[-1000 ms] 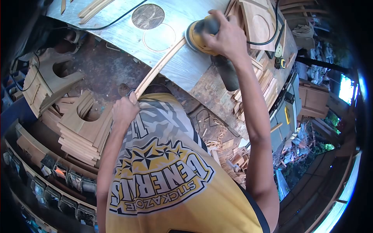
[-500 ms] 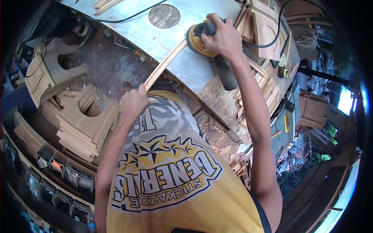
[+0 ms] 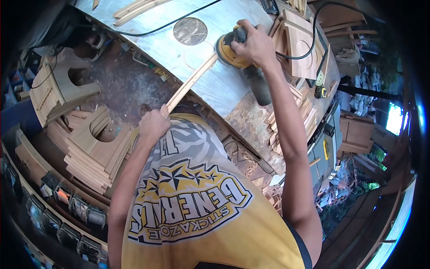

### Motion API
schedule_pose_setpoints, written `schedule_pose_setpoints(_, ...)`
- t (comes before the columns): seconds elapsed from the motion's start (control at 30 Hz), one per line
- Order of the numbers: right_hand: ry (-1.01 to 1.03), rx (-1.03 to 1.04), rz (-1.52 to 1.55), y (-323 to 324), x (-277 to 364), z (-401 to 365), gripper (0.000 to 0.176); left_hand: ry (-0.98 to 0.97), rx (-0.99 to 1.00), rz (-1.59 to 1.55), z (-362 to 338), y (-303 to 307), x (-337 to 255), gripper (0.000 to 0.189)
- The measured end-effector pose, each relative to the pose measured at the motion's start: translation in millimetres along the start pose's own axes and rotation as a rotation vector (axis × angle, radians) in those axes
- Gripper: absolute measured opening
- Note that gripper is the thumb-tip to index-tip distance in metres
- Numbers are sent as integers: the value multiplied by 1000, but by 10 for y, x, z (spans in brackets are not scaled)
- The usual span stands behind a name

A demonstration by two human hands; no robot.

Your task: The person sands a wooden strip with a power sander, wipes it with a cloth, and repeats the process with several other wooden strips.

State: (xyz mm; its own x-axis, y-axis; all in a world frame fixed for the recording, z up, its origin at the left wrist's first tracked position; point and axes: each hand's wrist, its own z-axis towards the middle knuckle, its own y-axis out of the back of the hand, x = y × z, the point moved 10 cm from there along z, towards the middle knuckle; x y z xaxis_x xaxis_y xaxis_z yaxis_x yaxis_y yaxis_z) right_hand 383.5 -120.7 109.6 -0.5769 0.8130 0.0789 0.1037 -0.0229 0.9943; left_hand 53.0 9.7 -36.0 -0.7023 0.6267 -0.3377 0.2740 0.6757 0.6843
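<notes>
My right hand (image 3: 256, 45) is wrapped round the top of a yellow and black orbital sander (image 3: 227, 50), whose dark dust canister (image 3: 258, 87) points back toward me. The sander's pad sits over the far end of a narrow wooden strip (image 3: 191, 82). Closed round the near end of that strip is my left hand (image 3: 153, 123), close to my waist. The strip slants across the edge of a pale board (image 3: 226, 96) on the workbench; its far end is hidden under the sander.
A black power cord (image 3: 154, 30) crosses the board near a round dark patch (image 3: 190, 31). Wood strips and a panel (image 3: 301, 47) lie on the right, with a tape measure (image 3: 320, 92). Cut boards (image 3: 96, 150) are stacked at left, above bins (image 3: 76, 206).
The view has shifted slightly. Both hands keep their hold on the sander and the strip, which stay in nearly the same place.
</notes>
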Motion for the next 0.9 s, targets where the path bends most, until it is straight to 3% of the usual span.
schedule_pose_setpoints(0.3, 150, 8, 81, -57, 704, -683, 59, -94, 27, -39, 125, -77, -158, 27)
schedule_pose_setpoints(0.4, 199, 122, 54, -146, 1042, -956, 54, -147, 55, -62, 254, -215, -254, 37)
schedule_pose_setpoints(0.53, 259, 147, 40, -145, 1347, -1198, 54, -164, 58, -80, 206, -195, -340, 35)
schedule_pose_setpoints(0.63, 336, 73, 122, -123, 1481, -1290, 51, -185, 54, -105, 167, -163, -369, 36)
schedule_pose_setpoints(0.8, 302, 22, 126, -121, 1431, -1299, 51, -98, 61, -146, 250, -222, -213, 40)
schedule_pose_setpoints(0.9, 302, 56, 145, -125, 1505, -1400, 52, -140, 56, -159, 195, -78, -336, 44)
